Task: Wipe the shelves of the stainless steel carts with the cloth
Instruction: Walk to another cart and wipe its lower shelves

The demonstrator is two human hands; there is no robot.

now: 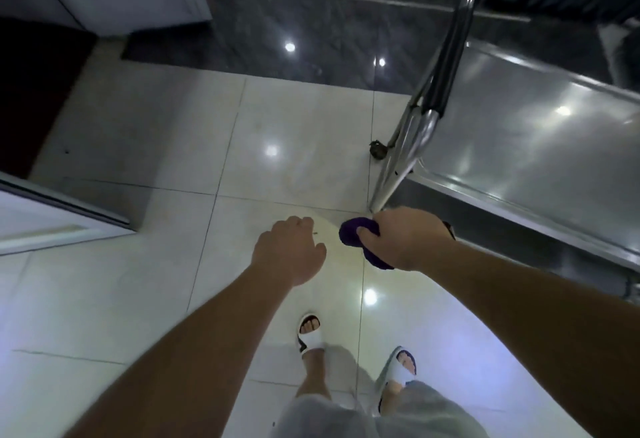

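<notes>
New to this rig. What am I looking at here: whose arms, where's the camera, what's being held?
There is no machine: a person wears one wide-angle camera on the head, looking down, so this single view shows their own arms and sandalled feet on a tiled floor. The right hand grips a bunched purple cloth. The left hand holds nothing, fingers loosely curled. To the right stands a stainless steel cart with a shiny shelf; nothing visible lies on the part shown. The cloth is beside the cart's near corner, not on the shelf.
</notes>
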